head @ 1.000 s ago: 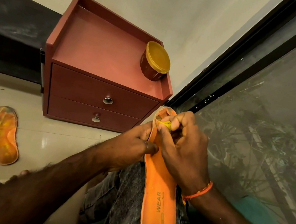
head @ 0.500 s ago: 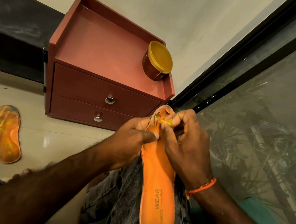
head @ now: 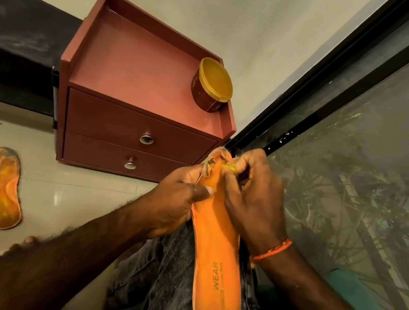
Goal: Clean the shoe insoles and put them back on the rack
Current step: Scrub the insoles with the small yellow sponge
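While the orange insole (head: 216, 255) lies along my lap on the grey trousers (head: 172, 275), heel end nearest me, my left hand (head: 178, 203) clamps its left edge below the toe. My right hand (head: 254, 200) pinches a small yellow scrap (head: 230, 168) against the frayed toe end. Best to rub in short strokes, thumb bracing beneath, or the torn fabric lifts further. What the yellow thing is, cloth or sponge, I cannot tell; fingers cover it. Second insole (head: 0, 187) lies on the floor, left, stained side up. Beyond, a yellow-lidded tub (head: 214, 84) sits at the drawer unit's (head: 130, 77) right rear corner. No rack visible.
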